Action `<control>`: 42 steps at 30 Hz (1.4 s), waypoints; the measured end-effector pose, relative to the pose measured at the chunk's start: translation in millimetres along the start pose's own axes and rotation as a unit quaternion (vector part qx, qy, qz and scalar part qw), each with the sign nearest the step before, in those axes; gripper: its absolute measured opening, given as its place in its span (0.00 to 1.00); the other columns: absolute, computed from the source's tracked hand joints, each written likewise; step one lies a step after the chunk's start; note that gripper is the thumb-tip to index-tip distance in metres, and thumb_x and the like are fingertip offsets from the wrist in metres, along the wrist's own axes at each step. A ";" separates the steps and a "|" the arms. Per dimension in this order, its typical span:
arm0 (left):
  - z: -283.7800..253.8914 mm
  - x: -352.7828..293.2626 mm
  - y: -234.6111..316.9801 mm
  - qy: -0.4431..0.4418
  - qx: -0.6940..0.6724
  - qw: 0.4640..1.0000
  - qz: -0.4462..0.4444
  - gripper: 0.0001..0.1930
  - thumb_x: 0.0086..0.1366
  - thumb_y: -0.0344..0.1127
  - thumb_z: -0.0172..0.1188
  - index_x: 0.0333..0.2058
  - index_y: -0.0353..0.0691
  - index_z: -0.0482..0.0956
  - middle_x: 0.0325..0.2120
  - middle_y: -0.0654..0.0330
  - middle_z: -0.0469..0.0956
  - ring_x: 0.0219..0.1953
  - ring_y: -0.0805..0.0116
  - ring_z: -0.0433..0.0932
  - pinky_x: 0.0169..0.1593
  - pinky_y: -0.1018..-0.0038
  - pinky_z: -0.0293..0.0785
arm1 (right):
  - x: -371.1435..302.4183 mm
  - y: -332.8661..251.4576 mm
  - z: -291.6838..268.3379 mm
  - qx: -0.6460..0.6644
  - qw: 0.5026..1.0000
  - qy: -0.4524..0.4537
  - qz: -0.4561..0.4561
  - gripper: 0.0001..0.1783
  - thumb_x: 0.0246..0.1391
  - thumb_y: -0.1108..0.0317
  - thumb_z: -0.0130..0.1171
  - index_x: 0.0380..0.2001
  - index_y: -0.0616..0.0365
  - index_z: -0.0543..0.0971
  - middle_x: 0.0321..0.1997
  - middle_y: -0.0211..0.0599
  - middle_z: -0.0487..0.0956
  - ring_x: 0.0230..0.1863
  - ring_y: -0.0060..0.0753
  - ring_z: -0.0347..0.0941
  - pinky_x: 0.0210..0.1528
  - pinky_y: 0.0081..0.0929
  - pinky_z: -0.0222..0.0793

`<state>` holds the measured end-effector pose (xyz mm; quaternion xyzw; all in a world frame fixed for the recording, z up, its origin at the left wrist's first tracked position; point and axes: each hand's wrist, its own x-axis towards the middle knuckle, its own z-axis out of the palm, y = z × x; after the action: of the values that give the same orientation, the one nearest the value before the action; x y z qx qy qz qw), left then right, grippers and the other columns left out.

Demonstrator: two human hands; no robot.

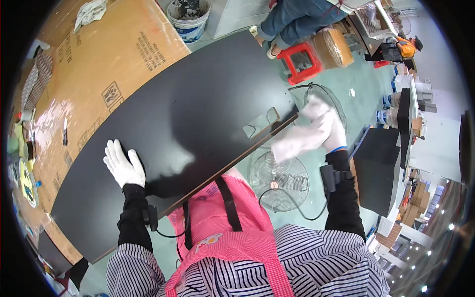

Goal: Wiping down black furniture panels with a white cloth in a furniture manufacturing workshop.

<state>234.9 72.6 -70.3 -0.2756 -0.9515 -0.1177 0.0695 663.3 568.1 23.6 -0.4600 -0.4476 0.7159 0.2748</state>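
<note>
The step seems to be steadying the dark panel (217, 84), spanning eight to one o'clock — left hand (124, 166) open flat at nine, right hand (333, 132) near three (too blurred to tell its grip). Next calls for even support.

My right hand (335, 136): blurred; I can't tell fingers from white cloth (294, 143) (if cloth it is).
Fan (281, 185): top behind that blur.
Cardboard (89, 64): partly hidden under the black panel (217, 84).
Nearby person (302, 19): upper body mostly cut off above.
Far person (406, 48): hands too small to make out.
</note>
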 end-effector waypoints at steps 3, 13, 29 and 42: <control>0.6 -2.2 -2.4 0.007 -0.004 1.000 -0.007 0.31 0.74 0.45 0.53 0.71 0.37 0.65 0.74 0.46 0.60 0.77 0.44 0.54 0.79 0.48 0.44 | 2.5 -69.4 74.5 0.039 0.989 -0.090 -0.112 0.20 0.76 0.55 0.48 0.57 0.57 0.77 0.55 0.33 0.82 0.55 0.32 0.78 0.59 0.34 0.74; 4.1 -3.7 -5.4 0.053 -0.023 0.998 -0.010 0.30 0.73 0.47 0.57 0.68 0.37 0.70 0.72 0.44 0.64 0.75 0.43 0.60 0.78 0.48 0.48 | 84.0 54.2 170.6 -0.650 0.637 0.073 -0.409 0.26 0.63 0.52 0.61 0.59 0.55 0.79 0.60 0.51 0.78 0.64 0.58 0.71 0.64 0.48 0.69; 3.0 -12.1 -19.5 0.102 -0.201 0.973 -0.044 0.27 0.76 0.42 0.45 0.68 0.35 0.69 0.71 0.41 0.65 0.73 0.43 0.63 0.78 0.50 0.50 | -130.6 182.6 476.5 -0.620 0.608 -0.312 -0.386 0.08 0.52 0.60 0.59 0.32 0.47 0.82 0.32 0.36 0.79 0.40 0.44 0.80 0.43 0.52 0.74; -12.4 -3.1 -6.0 0.026 -0.111 0.993 -0.028 0.31 0.71 0.41 0.51 0.70 0.33 0.66 0.71 0.40 0.64 0.73 0.38 0.61 0.78 0.45 0.47 | 88.7 42.8 380.5 -0.749 0.604 -0.039 -0.272 0.42 0.32 0.49 0.76 0.54 0.51 0.76 0.49 0.50 0.79 0.54 0.55 0.75 0.55 0.48 0.76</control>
<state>235.2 62.9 -60.1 -0.2513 -0.9378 -0.2318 0.0596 282.1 472.8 15.7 -0.3338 -0.9418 0.0404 -0.0015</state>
